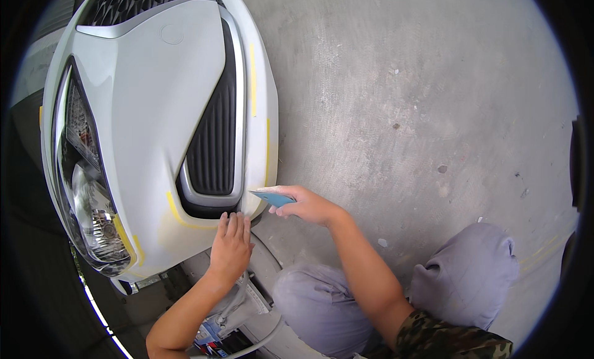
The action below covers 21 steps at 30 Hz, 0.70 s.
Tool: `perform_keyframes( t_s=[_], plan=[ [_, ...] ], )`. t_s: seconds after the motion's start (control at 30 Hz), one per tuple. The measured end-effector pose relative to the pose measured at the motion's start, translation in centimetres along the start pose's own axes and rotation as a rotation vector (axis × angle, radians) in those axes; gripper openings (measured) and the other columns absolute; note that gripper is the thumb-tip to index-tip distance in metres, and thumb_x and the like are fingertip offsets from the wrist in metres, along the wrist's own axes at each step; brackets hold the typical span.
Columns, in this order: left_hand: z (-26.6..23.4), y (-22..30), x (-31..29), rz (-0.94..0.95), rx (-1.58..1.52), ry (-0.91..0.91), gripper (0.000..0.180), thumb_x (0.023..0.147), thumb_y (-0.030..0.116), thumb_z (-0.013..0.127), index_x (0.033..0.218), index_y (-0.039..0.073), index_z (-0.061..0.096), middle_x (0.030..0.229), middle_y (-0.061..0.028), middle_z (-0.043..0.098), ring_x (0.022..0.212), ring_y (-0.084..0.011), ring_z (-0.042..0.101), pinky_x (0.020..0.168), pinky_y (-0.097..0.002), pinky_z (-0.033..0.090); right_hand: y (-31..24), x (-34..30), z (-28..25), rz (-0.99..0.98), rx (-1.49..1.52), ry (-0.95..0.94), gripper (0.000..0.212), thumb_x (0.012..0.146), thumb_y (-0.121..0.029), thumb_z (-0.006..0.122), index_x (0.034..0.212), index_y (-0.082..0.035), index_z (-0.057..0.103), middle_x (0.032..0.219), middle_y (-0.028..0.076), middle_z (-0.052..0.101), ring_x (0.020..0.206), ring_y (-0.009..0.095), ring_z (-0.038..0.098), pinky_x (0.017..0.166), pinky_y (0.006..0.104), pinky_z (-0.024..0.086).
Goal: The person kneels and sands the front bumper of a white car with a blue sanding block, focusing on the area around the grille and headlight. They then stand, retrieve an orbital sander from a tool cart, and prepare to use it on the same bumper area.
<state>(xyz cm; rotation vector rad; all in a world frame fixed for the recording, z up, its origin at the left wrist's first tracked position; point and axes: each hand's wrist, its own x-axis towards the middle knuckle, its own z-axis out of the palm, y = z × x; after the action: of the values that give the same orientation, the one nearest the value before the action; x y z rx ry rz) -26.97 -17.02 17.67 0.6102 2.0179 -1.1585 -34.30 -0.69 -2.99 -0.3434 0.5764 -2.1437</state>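
Observation:
A white car front bumper (pixel 154 111) fills the left of the view, with a black side grille (pixel 213 142) edged in silver and strips of yellow masking tape (pixel 252 81) along its edges. My left hand (pixel 230 247) lies flat, fingers together, on the bumper's lower corner just below the grille. My right hand (pixel 306 204) grips a small blue spreader (pixel 272 199), whose edge touches the bumper corner beside the grille. A pale filler patch (pixel 185 226) shows around the taped lower edge.
A headlight (pixel 90 198) sits at the left end of the bumper. Bare grey concrete floor (pixel 402 99) spreads to the right. My knees in grey trousers (pixel 464 278) are crouched at the lower right. Exposed wheel-arch parts and wires (pixel 235 322) show under the bumper.

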Motion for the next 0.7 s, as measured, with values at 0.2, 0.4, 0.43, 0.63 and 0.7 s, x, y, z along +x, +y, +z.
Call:
perform_keyframes(
  t_s=[0.2, 0.4, 0.43, 0.63, 0.7],
  plan=[
    [2.8, 2.9, 3.8, -0.029, -0.488, 0.332, 0.084, 0.089, 0.029, 0.079, 0.162, 0.008, 0.041, 0.168, -0.0290, 0.031, 0.157, -0.0465, 0.030, 0.126, -0.0594, 0.029, -1.4, -1.4, -1.7, -0.119, 0.217, 0.243, 0.070, 0.086, -0.006, 0.064, 0.154, 0.003, 0.051, 0.120, 0.016, 0.071, 0.097, 0.017, 0.065, 0.089, 0.0315, 0.054],
    [4.9, 3.9, 10.3, -0.195, -0.595, 0.545, 0.090, 0.090, 0.033, 0.079, 0.168, 0.020, 0.035, 0.173, -0.0305, 0.022, 0.160, -0.0494, 0.023, 0.125, -0.0633, 0.025, -2.8, -3.5, -3.2, -0.305, 0.373, 0.504, 0.066, 0.087, -0.004, 0.062, 0.152, 0.006, 0.050, 0.121, 0.017, 0.071, 0.099, 0.019, 0.066, 0.087, 0.0313, 0.054],
    [4.6, 3.8, 11.2, -0.208, -0.588, 0.583, 0.089, 0.091, 0.034, 0.079, 0.168, 0.021, 0.036, 0.173, -0.0291, 0.023, 0.160, -0.0478, 0.024, 0.125, -0.0626, 0.025, -3.0, -3.8, -3.5, -0.344, 0.388, 0.513, 0.066, 0.087, -0.004, 0.061, 0.151, 0.007, 0.050, 0.122, 0.019, 0.071, 0.102, 0.021, 0.067, 0.088, 0.0319, 0.054],
    [1.7, 2.2, 17.4, -0.281, -0.570, 0.787, 0.088, 0.090, 0.038, 0.077, 0.167, 0.024, 0.037, 0.173, -0.0269, 0.025, 0.161, -0.0438, 0.025, 0.126, -0.0604, 0.027, -3.8, -3.6, -4.0, -0.388, 0.316, 0.592, 0.065, 0.085, -0.003, 0.062, 0.148, 0.009, 0.049, 0.131, 0.023, 0.065, 0.117, 0.028, 0.068, 0.088, 0.0362, 0.057],
    [1.5, 2.2, 18.2, -0.325, -0.593, 0.853, 0.089, 0.089, 0.037, 0.078, 0.167, 0.024, 0.037, 0.173, -0.0274, 0.025, 0.161, -0.0436, 0.025, 0.125, -0.0603, 0.028, -3.9, -3.7, -3.7, -0.428, 0.288, 0.597, 0.066, 0.085, -0.004, 0.062, 0.148, 0.009, 0.049, 0.131, 0.023, 0.065, 0.118, 0.029, 0.067, 0.087, 0.0367, 0.058]
  ],
)
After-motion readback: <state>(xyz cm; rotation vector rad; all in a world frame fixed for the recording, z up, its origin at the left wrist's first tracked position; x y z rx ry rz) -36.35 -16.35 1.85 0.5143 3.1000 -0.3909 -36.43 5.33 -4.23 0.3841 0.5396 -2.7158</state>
